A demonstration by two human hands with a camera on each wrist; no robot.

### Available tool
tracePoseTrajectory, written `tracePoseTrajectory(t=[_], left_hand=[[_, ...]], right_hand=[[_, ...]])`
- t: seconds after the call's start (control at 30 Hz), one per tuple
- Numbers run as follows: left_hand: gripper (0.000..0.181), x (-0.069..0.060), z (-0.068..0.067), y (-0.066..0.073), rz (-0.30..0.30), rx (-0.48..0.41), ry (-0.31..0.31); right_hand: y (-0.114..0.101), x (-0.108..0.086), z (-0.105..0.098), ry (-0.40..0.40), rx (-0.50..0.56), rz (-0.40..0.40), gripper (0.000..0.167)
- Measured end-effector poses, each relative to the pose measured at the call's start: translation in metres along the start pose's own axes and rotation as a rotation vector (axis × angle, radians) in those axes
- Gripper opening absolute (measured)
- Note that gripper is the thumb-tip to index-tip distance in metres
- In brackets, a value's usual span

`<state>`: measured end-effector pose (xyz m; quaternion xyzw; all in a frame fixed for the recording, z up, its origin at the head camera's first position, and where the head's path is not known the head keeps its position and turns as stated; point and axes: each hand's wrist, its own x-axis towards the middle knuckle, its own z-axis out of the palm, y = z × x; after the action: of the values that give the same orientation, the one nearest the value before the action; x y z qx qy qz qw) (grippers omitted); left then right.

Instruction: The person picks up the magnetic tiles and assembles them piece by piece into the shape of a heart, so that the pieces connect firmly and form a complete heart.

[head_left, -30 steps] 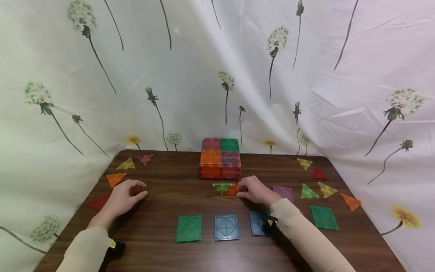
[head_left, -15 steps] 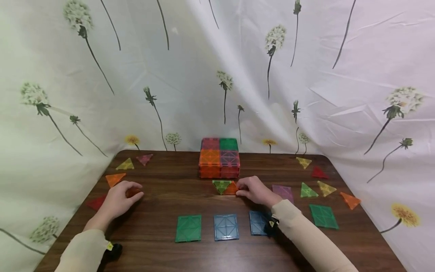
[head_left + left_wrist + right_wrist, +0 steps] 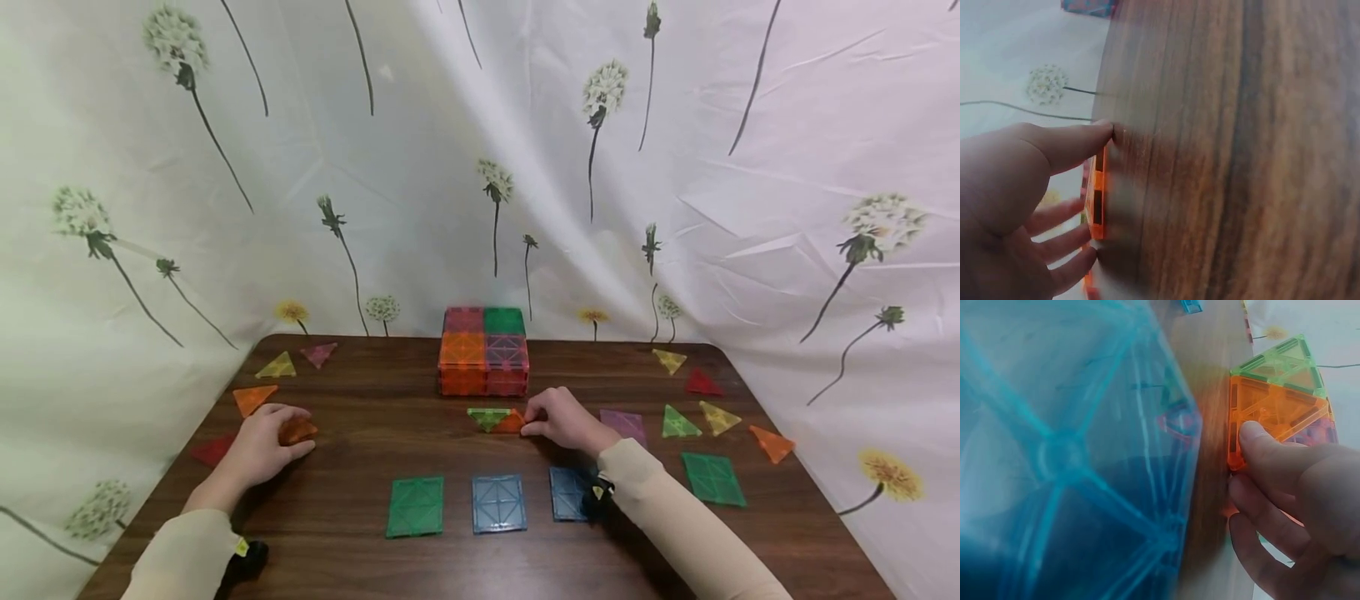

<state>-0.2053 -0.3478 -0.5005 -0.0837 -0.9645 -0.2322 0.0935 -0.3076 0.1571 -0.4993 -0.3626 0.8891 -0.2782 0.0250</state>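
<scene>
In the head view, my left hand (image 3: 258, 448) is at the left of the table, with an orange tile (image 3: 298, 430) between its thumb and fingers. The left wrist view shows that orange tile (image 3: 1098, 206) edge-on, between thumb and fingertips of the hand (image 3: 1010, 187). Near the centre, my right hand (image 3: 567, 423) pinches the right end of an orange triangle (image 3: 512, 422), which touches a green triangle (image 3: 489, 419). From the right wrist, the thumb lies on the orange triangle (image 3: 1272, 406), the green one (image 3: 1297, 365) adjoins it, and the lower fingers of the hand (image 3: 1310, 487) are curled.
A block of coloured squares (image 3: 465, 348) stands behind the right hand. Green (image 3: 416, 507) and blue squares (image 3: 499, 503) lie in front. Loose triangles lie along both sides, and a purple tile (image 3: 622, 425) sits by the right forearm. A patterned cloth hangs behind.
An orange tile now shows between my left thumb and fingers, where only dark table was visible before. The green and orange triangles rose slightly, then tipped lower again; my right hand stayed on them.
</scene>
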Motion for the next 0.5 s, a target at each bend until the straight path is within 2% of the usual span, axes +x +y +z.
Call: tracePoseTrajectory(t=[0.23,0.37,0.5], left_hand=[[0.047,0.005,0.0,0.001,0.009,0.049,-0.012],[0.037,0.009,0.0,0.001,0.043,0.076,-0.005],[0.027,0.012,0.001,0.001,0.061,0.049,-0.014]], right_hand=[[0.004,-0.001,0.001,0.033,0.006,-0.014,0.019],[0.005,-0.001,0.002,0.035,0.02,-0.005,0.019],[0.005,-0.001,0.002,0.029,0.024,0.017,0.018]])
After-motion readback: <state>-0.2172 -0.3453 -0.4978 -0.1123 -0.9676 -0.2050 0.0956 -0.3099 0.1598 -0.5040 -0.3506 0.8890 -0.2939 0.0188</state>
